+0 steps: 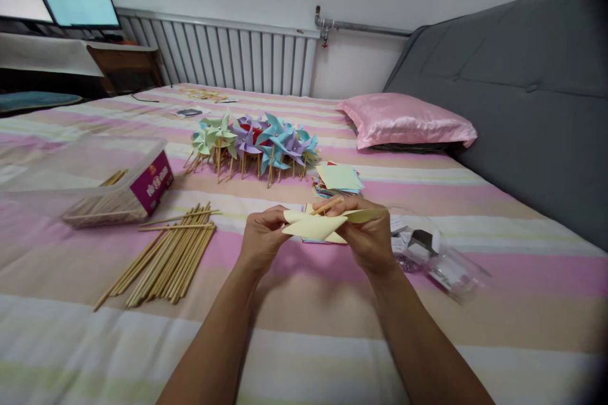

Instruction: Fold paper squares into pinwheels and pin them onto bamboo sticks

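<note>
Between my two hands is a pale yellow pinwheel paper (316, 226), partly folded, held above the bed. My left hand (263, 234) pinches its left corner between thumb and fingers. On the other side, my right hand (368, 234) grips the paper near its middle and right corner. A short length of wooden stick (327, 205) shows at the right fingers; whether they hold it is hard to make out. Behind and below the hands lies a partly hidden stack of coloured paper. Farther back sits another stack of coloured paper squares (339, 177), yellow on top.
Finished pinwheels (256, 139) on sticks lie bunched at mid-bed. Loose wooden sticks (178, 259) lie left, beside a clear plastic box (154, 180) of sticks. Small clear containers (451, 269) rest at right. A pink pillow (406, 119) is near the grey headboard (513, 69).
</note>
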